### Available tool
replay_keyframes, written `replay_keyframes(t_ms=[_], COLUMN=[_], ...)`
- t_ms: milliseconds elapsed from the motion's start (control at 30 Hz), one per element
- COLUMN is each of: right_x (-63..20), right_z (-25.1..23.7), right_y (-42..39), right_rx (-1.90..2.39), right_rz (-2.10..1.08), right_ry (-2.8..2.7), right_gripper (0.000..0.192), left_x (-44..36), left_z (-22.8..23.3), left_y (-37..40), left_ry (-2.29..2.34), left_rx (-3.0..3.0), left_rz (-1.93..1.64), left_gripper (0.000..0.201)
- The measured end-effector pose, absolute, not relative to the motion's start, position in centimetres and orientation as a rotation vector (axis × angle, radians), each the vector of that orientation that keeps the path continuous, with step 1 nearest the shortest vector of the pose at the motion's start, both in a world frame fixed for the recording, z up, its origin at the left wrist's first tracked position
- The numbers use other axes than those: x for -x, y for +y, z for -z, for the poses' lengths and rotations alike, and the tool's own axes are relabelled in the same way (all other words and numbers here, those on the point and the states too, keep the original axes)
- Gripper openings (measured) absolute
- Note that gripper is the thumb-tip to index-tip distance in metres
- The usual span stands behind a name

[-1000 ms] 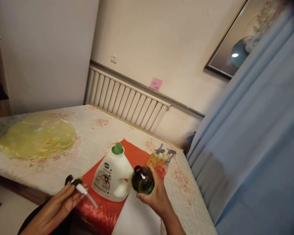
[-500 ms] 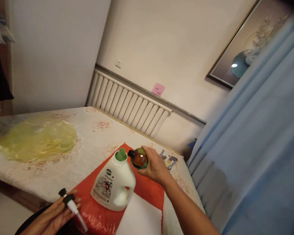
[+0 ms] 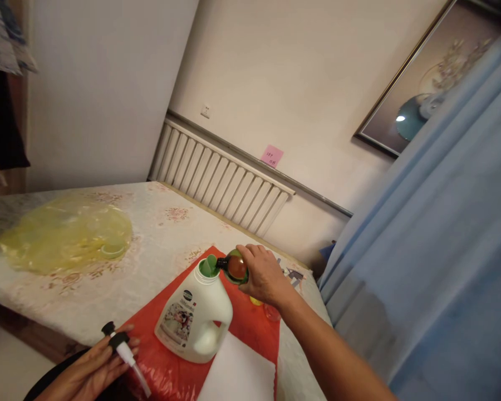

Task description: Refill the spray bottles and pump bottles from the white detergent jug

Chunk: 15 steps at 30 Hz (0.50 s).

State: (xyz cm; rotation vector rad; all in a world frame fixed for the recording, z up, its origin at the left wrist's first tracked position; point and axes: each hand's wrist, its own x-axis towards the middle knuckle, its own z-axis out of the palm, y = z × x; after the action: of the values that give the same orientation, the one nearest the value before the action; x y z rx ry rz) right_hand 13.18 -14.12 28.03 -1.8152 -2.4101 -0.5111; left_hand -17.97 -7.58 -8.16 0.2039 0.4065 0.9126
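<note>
A person's right hand (image 3: 264, 274) tips a small amber bottle (image 3: 235, 267) on its side, the bottle's long axis running nearly level, its dark neck pointing leftward from the palm and meeting the green spout (image 3: 209, 266) of a white detergent jug (image 3: 195, 314). The fingers are wrapped over the bottle's rear half, so only its front and neck show; whether anything flows cannot be told.

The jug stands upright just below and to the left of that hand, on a red plastic sheet (image 3: 246, 328), with its handle turned toward the right forearm. The right hand is much the nearer of the two to the jug's mouth.

The left hand (image 3: 91, 372) rests well apart, low and to the left of the jug, fingers closed on a black-capped pump head (image 3: 119, 343) whose white tube slants down and to the right, toward the sheet's near edge.

Beyond the right hand, spray bottles (image 3: 293, 275) are partly hidden behind it; far off beyond the left hand lies a crumpled yellow bag (image 3: 62, 235) on the table (image 3: 158, 234).
</note>
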Motion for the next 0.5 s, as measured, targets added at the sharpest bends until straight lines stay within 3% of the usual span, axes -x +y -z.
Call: replay_keyframes(t_ms=[133, 367, 500], right_x=[-12.98, -12.78, -12.71], right_z=[-28.57, -28.90, -28.99], right_y=[-14.22, -14.22, -14.26], right_rx=[1.832, 1.851, 1.856], right_rz=[0.558, 0.614, 0.635], right_ry=[-2.439, -2.503, -2.521], right_gripper=[0.072, 0.072, 0.072], left_x=[17.95, 17.90, 17.82], left_z=[8.39, 8.69, 8.55], left_y=[-7.67, -7.73, -7.69], left_ry=[0.385, 0.364, 0.407], left_rx=[-0.254, -0.321, -0.341], left_rz=[-0.906, -0.904, -0.906], left_gripper=[0.086, 0.040, 0.036])
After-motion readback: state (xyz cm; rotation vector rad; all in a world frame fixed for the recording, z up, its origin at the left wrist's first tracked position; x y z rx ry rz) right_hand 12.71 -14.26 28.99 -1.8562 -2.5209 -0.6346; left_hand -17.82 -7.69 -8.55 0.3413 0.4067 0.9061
